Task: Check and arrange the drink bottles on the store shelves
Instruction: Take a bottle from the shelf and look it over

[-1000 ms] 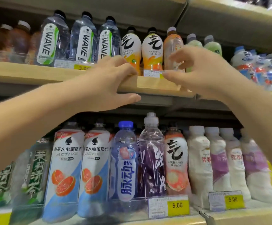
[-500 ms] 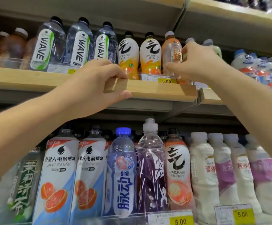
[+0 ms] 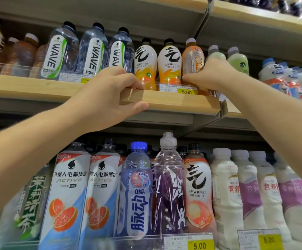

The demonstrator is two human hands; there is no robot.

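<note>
My left hand (image 3: 108, 94) grips the wooden front edge of the upper shelf (image 3: 173, 102), thumb under, fingers on top. My right hand (image 3: 209, 74) is closed around the lower part of an orange tea bottle (image 3: 192, 56) with a grey cap on that shelf. Left of that bottle stand two white-and-orange soda bottles (image 3: 168, 64) and three clear WAVE water bottles (image 3: 92, 51). Right of my hand are two pale green bottles (image 3: 237, 60).
The lower shelf holds grapefruit ACTIVE bottles (image 3: 69, 192), a blue-capped bottle (image 3: 137, 188), a purple sports bottle (image 3: 168, 186), a pink soda bottle (image 3: 198, 192) and several white milk drinks (image 3: 226, 192). Yellow 5.00 price tags (image 3: 199, 245) sit on the shelf rails. Brown tea bottles (image 3: 22, 53) stand upper left.
My right hand moved forward from the shelf edge to the orange tea bottle and closed on it. My left hand stayed on the shelf edge. The view tilted up slightly.
</note>
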